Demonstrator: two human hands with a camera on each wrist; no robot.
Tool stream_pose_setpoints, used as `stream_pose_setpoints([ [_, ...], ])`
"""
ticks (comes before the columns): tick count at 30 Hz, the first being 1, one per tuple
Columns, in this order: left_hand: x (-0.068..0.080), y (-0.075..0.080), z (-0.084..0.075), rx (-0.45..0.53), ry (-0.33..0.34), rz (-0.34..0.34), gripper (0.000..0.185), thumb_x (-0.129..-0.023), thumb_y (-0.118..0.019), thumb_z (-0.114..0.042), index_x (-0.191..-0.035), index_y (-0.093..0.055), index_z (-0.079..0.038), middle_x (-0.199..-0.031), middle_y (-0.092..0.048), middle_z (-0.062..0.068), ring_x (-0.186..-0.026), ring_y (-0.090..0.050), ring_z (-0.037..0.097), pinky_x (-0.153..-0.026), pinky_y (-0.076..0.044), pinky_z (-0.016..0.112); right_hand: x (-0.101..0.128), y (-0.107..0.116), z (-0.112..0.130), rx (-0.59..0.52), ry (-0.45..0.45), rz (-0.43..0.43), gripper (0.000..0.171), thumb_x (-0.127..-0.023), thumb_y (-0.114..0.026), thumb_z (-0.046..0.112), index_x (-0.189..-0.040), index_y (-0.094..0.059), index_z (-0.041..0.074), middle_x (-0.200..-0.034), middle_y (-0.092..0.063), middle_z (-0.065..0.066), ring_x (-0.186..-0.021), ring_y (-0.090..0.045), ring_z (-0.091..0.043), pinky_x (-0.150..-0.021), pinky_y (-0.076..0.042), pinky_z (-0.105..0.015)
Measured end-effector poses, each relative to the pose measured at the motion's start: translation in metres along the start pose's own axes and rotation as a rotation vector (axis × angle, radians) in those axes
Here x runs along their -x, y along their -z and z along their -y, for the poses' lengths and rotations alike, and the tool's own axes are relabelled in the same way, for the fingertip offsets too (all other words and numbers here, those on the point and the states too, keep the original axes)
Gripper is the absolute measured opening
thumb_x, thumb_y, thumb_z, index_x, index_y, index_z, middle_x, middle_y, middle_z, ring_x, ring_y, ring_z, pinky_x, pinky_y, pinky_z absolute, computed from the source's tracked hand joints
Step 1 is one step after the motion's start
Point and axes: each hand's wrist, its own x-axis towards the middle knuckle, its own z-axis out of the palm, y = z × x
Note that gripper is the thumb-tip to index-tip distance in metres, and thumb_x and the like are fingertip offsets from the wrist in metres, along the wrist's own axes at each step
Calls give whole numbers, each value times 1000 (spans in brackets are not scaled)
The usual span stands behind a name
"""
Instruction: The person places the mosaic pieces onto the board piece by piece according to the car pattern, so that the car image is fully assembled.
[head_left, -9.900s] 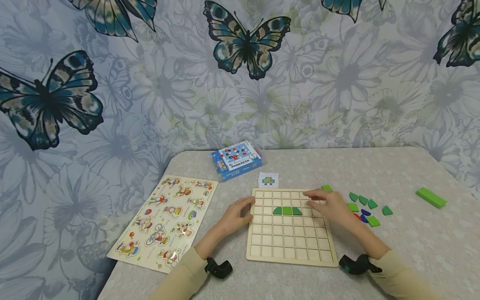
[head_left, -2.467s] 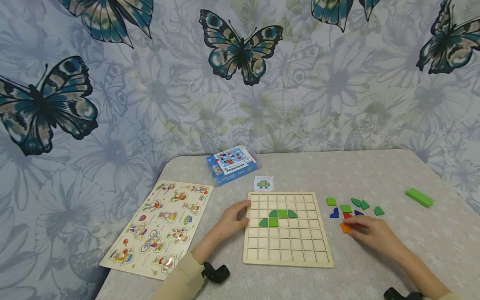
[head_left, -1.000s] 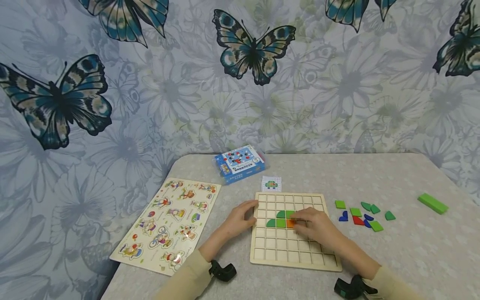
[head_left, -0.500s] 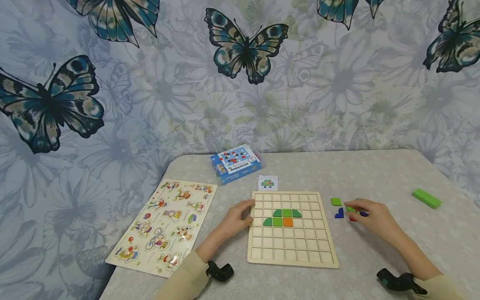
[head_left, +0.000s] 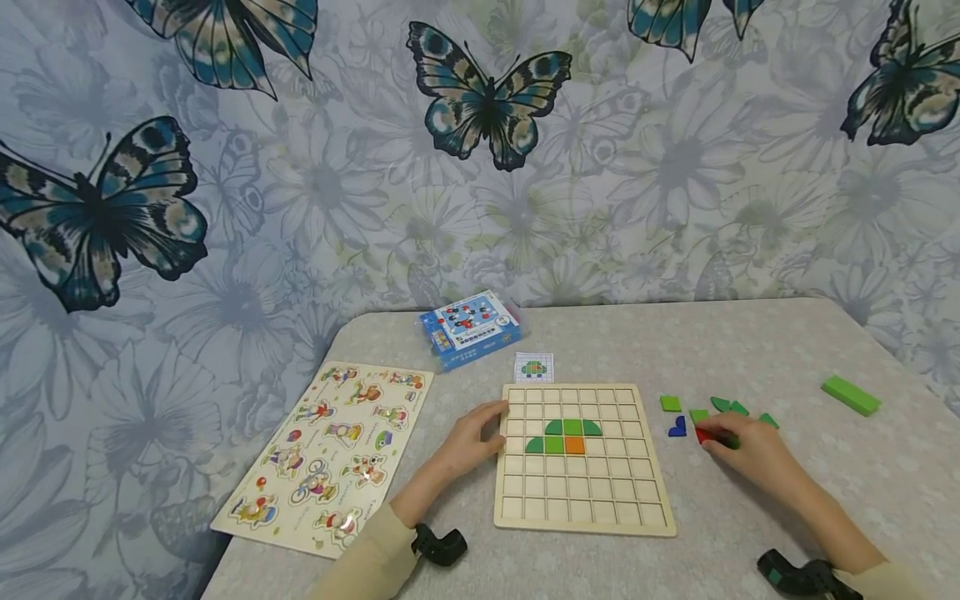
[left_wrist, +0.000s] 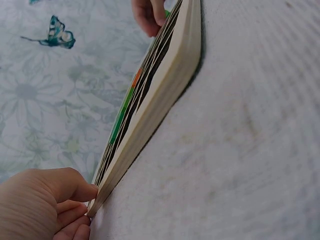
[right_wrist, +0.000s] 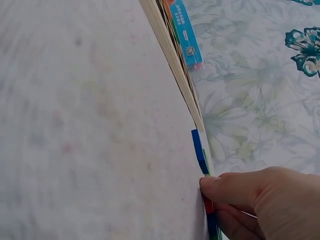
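Observation:
A wooden grid board [head_left: 585, 502] lies in front of me with green pieces and an orange square [head_left: 574, 446] set in its cells. My left hand [head_left: 468, 442] holds the board's left edge, thumb and fingers at the rim in the left wrist view. Right of the board, my right hand [head_left: 750, 454] pinches a red piece [head_left: 702, 435] at the table, its fingers covering part of it. Close around it lie a light green square [head_left: 698, 415], dark green pieces [head_left: 738, 407] and a blue piece [head_left: 677, 427]. In the right wrist view my thumb is at the red piece [right_wrist: 208, 205].
A small pattern card [head_left: 534, 367] sits behind the board, near a blue box [head_left: 472, 327]. A picture puzzle board [head_left: 322, 458] lies at the left. Another green square [head_left: 671, 403] and a long green block [head_left: 851, 395] are on the right.
My right hand has left the orange square in the board and moved right to the loose pieces, then slightly down onto the red piece. My left hand stays at the board's edge.

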Motion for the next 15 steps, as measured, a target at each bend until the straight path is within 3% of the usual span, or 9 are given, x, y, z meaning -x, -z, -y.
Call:
stream_pose_setpoints([
  [8,0,0,-1,11,-3,3,56,-87,-61,-7,-139,-43,2,-142,-42,15,-133,-35,29,-107,-30,43,-4,3,7,-3,47,-70,28,-71,-77,-3,-98,-70,-5,-91,-68,-17,-82,-65,-35,-66,-54,-47],
  [15,1,1,-2,26,-7,-8,55,-87,-62,-6,-138,-43,4,-141,-42,17,-132,-36,32,-106,-31,47,-25,9,56,-123,6,-55,29,-78,-75,5,-106,-69,-1,-96,-68,-12,-86,-65,-32,-69,-54,-47],
])
